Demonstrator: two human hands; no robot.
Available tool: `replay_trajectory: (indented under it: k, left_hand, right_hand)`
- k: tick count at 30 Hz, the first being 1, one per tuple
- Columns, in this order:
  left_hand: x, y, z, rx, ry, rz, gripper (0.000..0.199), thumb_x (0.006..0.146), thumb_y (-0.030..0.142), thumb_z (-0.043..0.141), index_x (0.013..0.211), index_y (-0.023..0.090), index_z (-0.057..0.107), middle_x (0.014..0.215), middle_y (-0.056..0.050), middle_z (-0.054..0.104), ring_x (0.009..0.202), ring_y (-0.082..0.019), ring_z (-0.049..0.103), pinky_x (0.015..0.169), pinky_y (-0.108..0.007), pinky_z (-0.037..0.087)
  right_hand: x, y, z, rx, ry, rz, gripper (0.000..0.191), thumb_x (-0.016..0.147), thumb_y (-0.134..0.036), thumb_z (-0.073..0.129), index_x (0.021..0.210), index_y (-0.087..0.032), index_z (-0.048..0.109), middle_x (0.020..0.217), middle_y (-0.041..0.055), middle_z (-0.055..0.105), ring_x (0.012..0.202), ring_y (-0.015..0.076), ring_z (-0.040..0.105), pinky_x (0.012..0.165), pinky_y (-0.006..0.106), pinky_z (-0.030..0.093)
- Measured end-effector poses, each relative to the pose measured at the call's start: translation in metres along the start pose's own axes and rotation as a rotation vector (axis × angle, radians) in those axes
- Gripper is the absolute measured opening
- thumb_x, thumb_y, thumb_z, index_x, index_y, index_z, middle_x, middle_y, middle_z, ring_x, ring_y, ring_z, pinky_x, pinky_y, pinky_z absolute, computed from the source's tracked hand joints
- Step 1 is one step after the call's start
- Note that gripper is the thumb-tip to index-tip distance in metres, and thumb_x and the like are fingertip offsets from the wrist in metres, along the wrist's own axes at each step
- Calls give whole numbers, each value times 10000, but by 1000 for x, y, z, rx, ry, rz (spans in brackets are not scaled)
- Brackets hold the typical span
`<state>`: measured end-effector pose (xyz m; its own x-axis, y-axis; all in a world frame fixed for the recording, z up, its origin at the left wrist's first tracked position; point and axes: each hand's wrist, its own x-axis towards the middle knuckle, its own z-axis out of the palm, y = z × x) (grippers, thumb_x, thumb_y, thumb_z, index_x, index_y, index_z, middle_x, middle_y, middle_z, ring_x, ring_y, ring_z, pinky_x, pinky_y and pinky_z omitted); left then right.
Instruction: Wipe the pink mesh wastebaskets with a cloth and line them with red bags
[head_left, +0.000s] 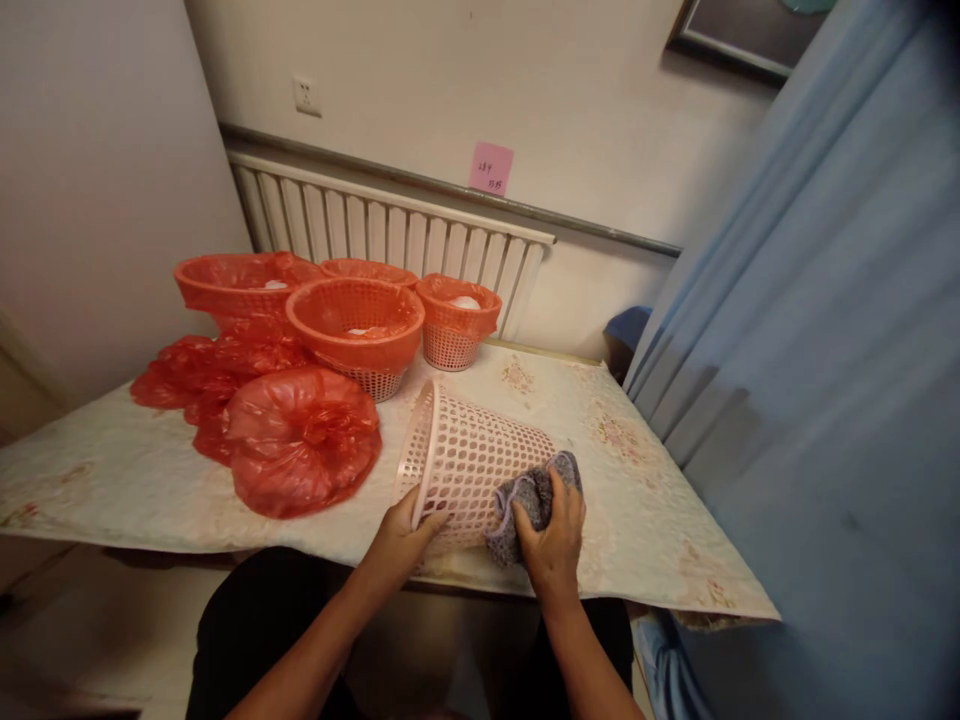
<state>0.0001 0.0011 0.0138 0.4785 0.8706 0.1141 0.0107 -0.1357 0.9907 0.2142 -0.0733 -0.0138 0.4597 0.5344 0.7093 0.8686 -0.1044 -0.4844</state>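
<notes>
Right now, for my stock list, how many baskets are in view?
5: a bare basket in the left hand; four lined ones behind: left, back, front and right. Others may be hidden.

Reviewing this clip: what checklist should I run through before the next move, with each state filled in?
1. Left hand grips the pink basket at its rim: ok.
2. Right hand holds the grey cloth against the basket near its base end: ok.
3. Basket upright: not ok; it is tipped on its side, rim facing left.
4. Basket without a red liner, unlike the lined baskets behind: ok.
5. Nearest red bag apart from the basket: ok, a gap shows.
6. Basket's underside free of dirt: cannot tell; it is hidden.
</notes>
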Motion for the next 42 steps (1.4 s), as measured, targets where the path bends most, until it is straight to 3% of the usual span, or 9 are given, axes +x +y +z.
replay_trajectory:
  k: [5, 11, 19, 23, 26, 31, 34, 38, 42]
  left_hand:
    - [9, -4, -3, 78, -4, -11, 398, 806, 344, 579, 1133, 119, 603, 1070, -105, 707, 957, -246, 655, 878, -367, 507]
    - [3, -9, 1, 16, -25, 31, 346, 804, 332, 560, 1083, 144, 638, 1040, -84, 713, 963, -238, 650, 899, -352, 499]
    - [-6, -24, -3, 81, -20, 40, 237, 780, 307, 549, 923, 164, 672, 860, -47, 725, 789, -203, 634, 756, -284, 517]
    - [-11, -30, -5, 174, -33, 52, 270, 814, 313, 521, 966, 145, 669, 893, -61, 730, 830, -226, 652, 810, -331, 516]
    - [-15, -31, -7, 194, -28, 40, 298, 843, 363, 515, 977, 148, 670, 961, -72, 733, 897, -242, 657, 855, -347, 504]
    - [-18, -34, -8, 153, -49, 39, 320, 854, 385, 516, 1010, 154, 673, 1018, -74, 731, 962, -244, 651, 899, -341, 487]
    - [-18, -33, -4, 167, -81, 58, 324, 868, 390, 497, 1004, 158, 677, 988, -68, 734, 938, -239, 653, 886, -337, 490]
    - [-16, -29, 5, 162, -132, 108, 297, 874, 376, 494, 932, 155, 683, 929, -66, 728, 946, -236, 645, 895, -332, 478]
    - [-12, -31, 14, 133, -104, 68, 321, 875, 413, 505, 882, 148, 686, 858, -57, 721, 851, -230, 651, 810, -334, 510]
  right_hand:
    - [-7, -15, 2, 106, -16, -22, 461, 828, -180, 501, 1287, -154, 487, 1180, 140, 548, 1139, 261, 490, 992, 496, 412]
    - [-4, -71, 7, 276, -168, -169, 501, 821, -145, 499, 1317, -198, 466, 1248, 123, 524, 1208, 254, 464, 1005, 478, 421]
    - [33, -120, 14, 285, -161, -391, 516, 755, -61, 453, 1233, -212, 577, 1100, 104, 532, 1037, 236, 500, 915, 419, 459]
    - [63, -108, 15, 211, -206, -382, 511, 738, -28, 429, 1175, -211, 621, 1115, 100, 541, 1061, 228, 479, 922, 395, 443]
    - [77, -78, 15, 160, -211, -303, 497, 736, -28, 427, 1151, -215, 628, 1101, 87, 564, 1061, 220, 480, 937, 399, 427]
    - [76, -6, 5, 126, -48, -91, 462, 732, -62, 403, 1116, -182, 630, 1048, 84, 601, 1017, 212, 524, 933, 414, 435]
    - [67, 15, -7, 155, 31, 27, 450, 743, -100, 404, 1134, -160, 619, 1080, 95, 616, 1030, 217, 548, 953, 422, 432]
    - [55, -7, -19, 239, 50, 106, 413, 773, -147, 436, 1146, -159, 611, 1117, 98, 627, 1053, 223, 568, 968, 423, 434]
    - [27, -60, -14, 327, -3, -37, 435, 780, -126, 434, 1186, -191, 579, 1165, 90, 612, 1110, 229, 553, 988, 439, 428]
